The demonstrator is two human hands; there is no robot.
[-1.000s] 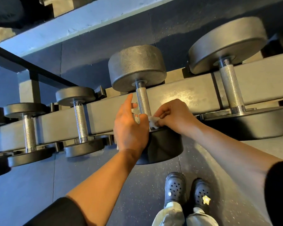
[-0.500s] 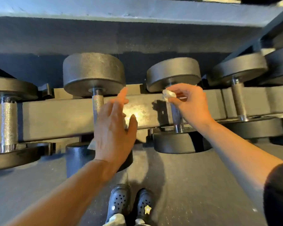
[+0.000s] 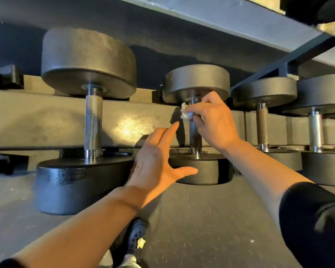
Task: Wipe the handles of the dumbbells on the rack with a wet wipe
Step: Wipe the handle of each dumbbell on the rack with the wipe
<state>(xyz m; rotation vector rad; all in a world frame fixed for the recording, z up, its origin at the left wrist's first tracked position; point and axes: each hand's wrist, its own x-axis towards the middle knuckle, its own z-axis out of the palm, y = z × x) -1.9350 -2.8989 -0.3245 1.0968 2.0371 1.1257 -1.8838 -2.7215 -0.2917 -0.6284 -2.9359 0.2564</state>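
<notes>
Wet wipe [image 3: 185,112] stays pinched in our right hand [image 3: 214,120] atop the same handle [image 3: 195,135]; our spread, empty left hand [image 3: 156,161] has drifted closer.

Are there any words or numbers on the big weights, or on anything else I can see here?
No readable text: none of it carries a word or a number.
Dumbbells: plain dark ends, no weight numbers showing.
Rack rail: bare metal, no label.
Wet wipe in the right hand: no print.
Shoe: only a yellow star charm, no letters.
</notes>
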